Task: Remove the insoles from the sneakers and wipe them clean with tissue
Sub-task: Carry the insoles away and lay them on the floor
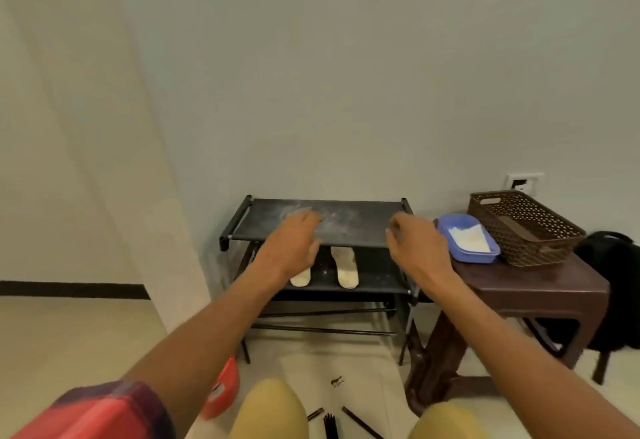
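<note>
- Pale cream insoles lie side by side on the second shelf of the black shoe rack (242, 222): the right insole (346, 267) shows nearly whole, the left insole (300, 277) only at its rounded heel end, the rest hidden behind the left wrist
- The left hand (294, 242) reaches palm-down over the front edge of the rack's top shelf, fingers loosely spread, with nothing in it; the insoles sit below it, one level down
- The right hand (417, 244) hovers at the top shelf's right end, fingers curled in; whether it pinches anything cannot be told
- The top shelf is a dark stretched sheet on thin tube rails, smeared with pale dust
- Right of the rack, a dark brown plastic stool (540, 282) carries a blue rounded tub (493, 253) with white material inside and a brown lattice basket (554, 227)
- A red checked sleeve (104, 411) covers the left upper arm
</note>
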